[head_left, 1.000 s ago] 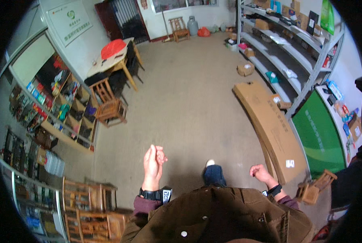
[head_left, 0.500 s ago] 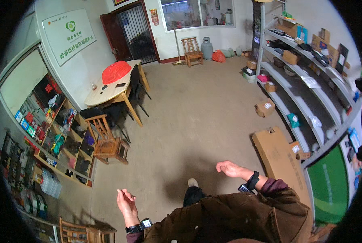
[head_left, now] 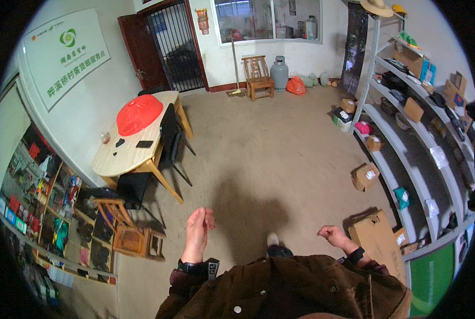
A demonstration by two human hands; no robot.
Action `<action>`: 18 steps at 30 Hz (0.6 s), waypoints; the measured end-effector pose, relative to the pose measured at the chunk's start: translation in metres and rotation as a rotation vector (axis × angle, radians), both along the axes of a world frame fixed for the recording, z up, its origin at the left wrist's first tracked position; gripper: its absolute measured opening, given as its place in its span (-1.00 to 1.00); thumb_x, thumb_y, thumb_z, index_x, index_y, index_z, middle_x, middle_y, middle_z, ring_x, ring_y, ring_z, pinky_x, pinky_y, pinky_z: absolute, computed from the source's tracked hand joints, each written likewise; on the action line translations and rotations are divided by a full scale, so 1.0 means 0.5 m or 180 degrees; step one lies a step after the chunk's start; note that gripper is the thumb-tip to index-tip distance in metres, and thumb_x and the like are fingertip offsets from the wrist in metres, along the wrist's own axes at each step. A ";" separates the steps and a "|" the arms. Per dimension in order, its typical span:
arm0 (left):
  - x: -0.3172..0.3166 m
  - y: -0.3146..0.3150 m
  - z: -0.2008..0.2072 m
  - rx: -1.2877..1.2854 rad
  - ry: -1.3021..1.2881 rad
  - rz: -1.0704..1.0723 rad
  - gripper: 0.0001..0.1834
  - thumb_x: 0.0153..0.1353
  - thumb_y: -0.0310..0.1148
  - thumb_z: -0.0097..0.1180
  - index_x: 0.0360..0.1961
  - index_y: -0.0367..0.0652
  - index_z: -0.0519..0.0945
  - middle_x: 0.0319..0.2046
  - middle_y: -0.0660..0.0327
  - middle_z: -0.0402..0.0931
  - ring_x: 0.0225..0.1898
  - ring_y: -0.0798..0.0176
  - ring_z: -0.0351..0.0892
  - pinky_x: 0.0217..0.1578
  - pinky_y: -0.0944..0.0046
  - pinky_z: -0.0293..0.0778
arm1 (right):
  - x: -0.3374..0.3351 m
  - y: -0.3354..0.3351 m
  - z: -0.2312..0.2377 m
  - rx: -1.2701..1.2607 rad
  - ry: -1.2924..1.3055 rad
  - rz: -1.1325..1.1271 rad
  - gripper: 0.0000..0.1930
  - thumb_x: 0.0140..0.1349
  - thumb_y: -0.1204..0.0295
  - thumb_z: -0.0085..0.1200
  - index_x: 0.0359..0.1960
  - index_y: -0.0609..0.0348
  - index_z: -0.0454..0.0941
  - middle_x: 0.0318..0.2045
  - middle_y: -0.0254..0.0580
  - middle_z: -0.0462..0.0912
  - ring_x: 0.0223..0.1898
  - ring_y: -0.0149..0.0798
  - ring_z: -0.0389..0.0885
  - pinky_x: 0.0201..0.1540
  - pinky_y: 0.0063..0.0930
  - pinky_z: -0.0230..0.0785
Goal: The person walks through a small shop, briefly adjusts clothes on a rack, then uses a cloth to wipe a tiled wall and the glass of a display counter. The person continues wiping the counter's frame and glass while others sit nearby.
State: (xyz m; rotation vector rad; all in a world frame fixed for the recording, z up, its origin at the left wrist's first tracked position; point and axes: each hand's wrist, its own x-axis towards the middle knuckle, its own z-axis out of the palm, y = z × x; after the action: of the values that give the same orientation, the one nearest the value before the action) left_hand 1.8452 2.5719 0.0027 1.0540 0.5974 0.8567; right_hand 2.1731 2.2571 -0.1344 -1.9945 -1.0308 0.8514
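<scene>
Both hands are raised above the floor (head_left: 232, 138), well apart. The left hand (head_left: 197, 228) is half curled, palm turned inward; the right hand (head_left: 337, 235) bends into a loose fist. The fingertips are small and a little blurred, so I cannot tell whether they press together.

Nearest the right hand is the carton (head_left: 376, 239), lying on the floor along the near end of the rack (head_left: 365, 74); it seems to run on under the right forearm. Farther along the rack a small box (head_left: 365, 176) sits on the floor, and a green packet (head_left: 401, 196) rests on a low shelf.

Nearest the left hand is the wooden chair (head_left: 134, 239), off the near end of the surface (head_left: 107, 164). On the surface, a red cover (head_left: 139, 114) stands toward the far end, a phone (head_left: 144, 144) lies near the right edge, and a jar (head_left: 105, 137) stands by the wall-side edge.
</scene>
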 end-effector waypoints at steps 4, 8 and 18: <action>0.145 0.217 -0.016 -0.0020 0.0136 0.0142 -0.71 0.35 -0.20 -0.12 -0.32 -0.22 0.45 -0.67 0.35 0.30 -0.62 0.42 0.28 -0.48 0.35 0.33 | 0.169 0.228 -0.043 -0.0329 0.0036 -0.0019 -0.75 0.26 0.28 0.01 -0.43 0.18 0.60 -0.66 -0.42 0.46 -0.54 -0.53 0.34 -0.42 -0.53 0.30; 0.233 0.441 0.013 -0.0087 0.0158 0.0653 -0.73 0.33 -0.19 -0.09 -0.32 -0.19 0.46 -0.69 0.36 0.31 -0.65 0.47 0.29 -0.53 0.43 0.35 | 0.352 0.556 -0.023 -0.0148 -0.0422 0.0306 -0.72 0.27 0.29 -0.09 -0.45 0.17 0.61 -0.62 -0.28 0.54 -0.55 -0.38 0.47 -0.40 -0.43 0.36; 0.346 0.906 -0.067 -0.0243 0.0020 0.1828 -0.77 0.32 -0.23 -0.07 -0.35 -0.16 0.47 -0.68 0.35 0.32 -0.65 0.45 0.26 -0.49 0.42 0.33 | 0.609 1.327 0.063 -0.0530 -0.0267 0.2085 -0.73 0.18 0.46 -0.17 -0.13 0.21 0.52 -0.49 -0.15 0.62 -0.54 -0.18 0.57 -0.34 -0.43 0.46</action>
State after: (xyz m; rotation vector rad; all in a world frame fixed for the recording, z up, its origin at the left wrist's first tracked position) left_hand 2.0184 3.0246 -0.0308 0.8219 0.9535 1.3163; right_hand 2.4774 2.9204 -0.1032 -1.8465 -1.7585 1.2277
